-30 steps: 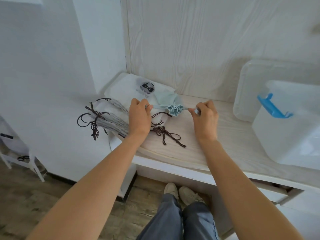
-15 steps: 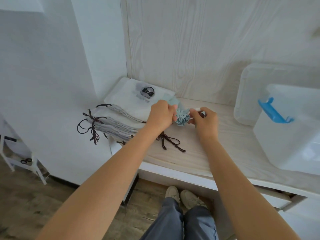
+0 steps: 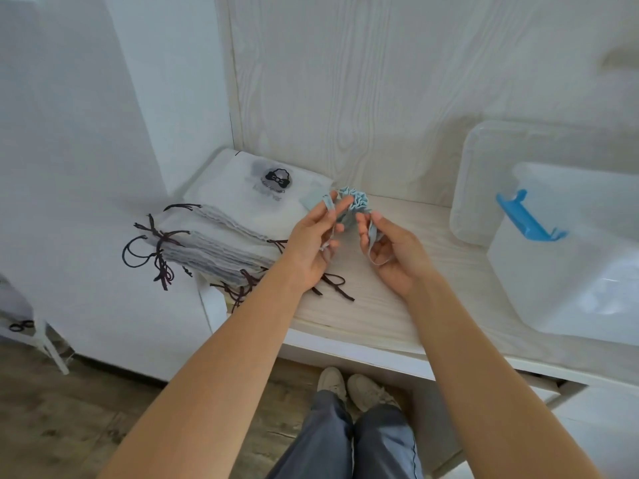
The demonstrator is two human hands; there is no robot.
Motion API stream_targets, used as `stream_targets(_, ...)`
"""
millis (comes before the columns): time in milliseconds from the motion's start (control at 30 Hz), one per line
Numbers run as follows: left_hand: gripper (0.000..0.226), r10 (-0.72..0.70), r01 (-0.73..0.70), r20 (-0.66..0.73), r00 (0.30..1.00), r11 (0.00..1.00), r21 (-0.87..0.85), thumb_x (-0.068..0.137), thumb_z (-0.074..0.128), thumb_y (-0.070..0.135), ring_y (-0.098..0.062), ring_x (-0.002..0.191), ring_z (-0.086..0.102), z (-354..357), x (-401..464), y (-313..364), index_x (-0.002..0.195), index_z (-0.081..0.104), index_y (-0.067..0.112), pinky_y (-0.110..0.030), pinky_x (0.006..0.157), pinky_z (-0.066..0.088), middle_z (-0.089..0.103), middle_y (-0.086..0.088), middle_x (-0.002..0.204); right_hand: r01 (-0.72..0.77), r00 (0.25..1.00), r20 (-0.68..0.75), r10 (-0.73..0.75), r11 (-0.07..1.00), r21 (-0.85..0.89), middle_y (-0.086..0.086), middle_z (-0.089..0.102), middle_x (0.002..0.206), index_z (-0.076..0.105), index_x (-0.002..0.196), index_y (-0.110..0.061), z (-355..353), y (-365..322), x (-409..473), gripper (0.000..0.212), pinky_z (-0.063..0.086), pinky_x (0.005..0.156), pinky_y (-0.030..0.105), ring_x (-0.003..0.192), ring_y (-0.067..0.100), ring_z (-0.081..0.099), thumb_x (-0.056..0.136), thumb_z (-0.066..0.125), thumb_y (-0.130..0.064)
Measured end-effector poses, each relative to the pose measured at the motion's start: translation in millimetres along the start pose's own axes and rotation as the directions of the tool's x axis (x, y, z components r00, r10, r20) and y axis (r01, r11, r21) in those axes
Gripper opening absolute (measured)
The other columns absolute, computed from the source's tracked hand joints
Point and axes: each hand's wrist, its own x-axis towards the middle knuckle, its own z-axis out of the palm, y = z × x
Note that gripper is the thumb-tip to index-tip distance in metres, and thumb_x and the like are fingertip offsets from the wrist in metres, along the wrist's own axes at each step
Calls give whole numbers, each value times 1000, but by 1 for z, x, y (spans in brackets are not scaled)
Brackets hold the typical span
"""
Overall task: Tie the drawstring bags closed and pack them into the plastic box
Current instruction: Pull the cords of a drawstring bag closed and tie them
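Note:
A small light blue drawstring bag (image 3: 353, 202) with its mouth gathered into pleats is held up just above the pale wooden shelf (image 3: 397, 299). My left hand (image 3: 313, 243) holds one pale blue cord, looped over its raised fingers. My right hand (image 3: 392, 255), palm up, has the other cord looped round its curled fingers. Both hands sit just below the bag, close together. The translucent plastic box (image 3: 567, 271) with a blue latch (image 3: 527, 219) stands at the shelf's right.
A stack of white drawstring bags (image 3: 224, 236) with dark brown cords lies at the shelf's left end, cords hanging over the edge. The box's lid (image 3: 484, 174) leans against the wood-grain back wall. My feet and legs show below the shelf edge.
Both hands have turned palm up and lifted the gathered bag off the stack. The cords, earlier pulled taut sideways, now loop round the fingers.

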Motion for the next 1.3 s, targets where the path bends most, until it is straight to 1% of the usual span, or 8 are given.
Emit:
stream_targets(267, 33, 189, -199, 62, 980, 948, 248, 96, 44, 4, -5, 111, 59, 1, -2, -9, 121, 58, 21, -21, 100, 44, 65, 2, 116, 43, 997, 69, -29, 978, -205, 8, 70, 86, 66, 92, -2, 0, 3, -1, 17, 53, 75, 23, 77, 13, 67, 79, 64, -13)
stream_targets(367, 42, 242, -252, 72, 968, 909, 331, 95, 45, 0, -1, 109, 59, 3, -3, -10, 136, 46, 11, -18, 100, 43, 65, 1, 115, 51, 999, 15, -49, 959, -279, 2, 66, 66, 65, 87, -3, 5, 3, -5, 9, 43, 45, 12, 53, 6, 58, 86, 61, -11)
stream_targets(500, 42, 250, -260, 74, 965, 898, 356, 95, 45, -2, -3, 111, 59, 2, -3, -11, 135, 47, 9, -19, 100, 44, 66, 0, 115, 77, 997, 38, -68, 924, -374, 2, 61, 60, 64, 84, -3, 6, 4, -9, 9, 33, 37, 12, 44, 6, 47, 88, 59, -10)
stream_targets(667, 42, 223, -242, 93, 970, 898, 367, 96, 42, -2, 2, 103, 61, 2, -3, -11, 134, 48, 13, -15, 88, 49, 64, -3, 117, 102, 993, 104, -64, 902, -420, 6, 70, 71, 66, 90, -2, 5, 7, -8, 8, 51, 54, 15, 64, 10, 65, 87, 59, -5)
stream_targets(800, 41, 215, -236, 97, 972, 901, 364, 96, 43, 2, 1, 104, 61, 2, -5, -11, 136, 47, 15, -15, 88, 49, 64, -4, 120, 160, 984, 147, -103, 872, -462, 19, 67, 91, 68, 90, 0, -2, 9, -5, 9, 53, 83, 36, 84, 27, 64, 83, 64, -3)
stream_targets(900, 37, 226, -234, 67, 972, 902, 364, 96, 47, 7, -6, 110, 59, 4, -6, -10, 132, 51, 12, -20, 96, 47, 64, -7, 122, 300, 951, 150, -271, 678, -671, 10, 68, 87, 70, 83, -5, -4, 12, -4, 4, 51, 79, 27, 81, 17, 63, 80, 68, -4)
stream_targets(1067, 29, 247, -227, -1, 969, 891, 393, 94, 51, 14, 3, 89, 61, 8, -7, -8, 122, 62, 15, -10, 83, 48, 68, 5, 110, 514, 654, 416, -632, -33, -857, 7, 60, 108, 69, 76, -1, -11, 20, 4, 3, 33, 84, 0, 94, 7, 54, 75, 72, -2)
stream_targets(1300, 8, 315, -283, 1, 949, 855, 435, 95, 48, 15, 9, 57, 54, 10, -7, -9, 91, 56, 14, -6, 58, 41, 62, 15, 66, 610, 473, 625, -621, -280, -741, 18, 61, 109, 68, 73, 2, -6, 24, 7, 3, 36, 85, -1, 94, 9, 54, 73, 70, 4)
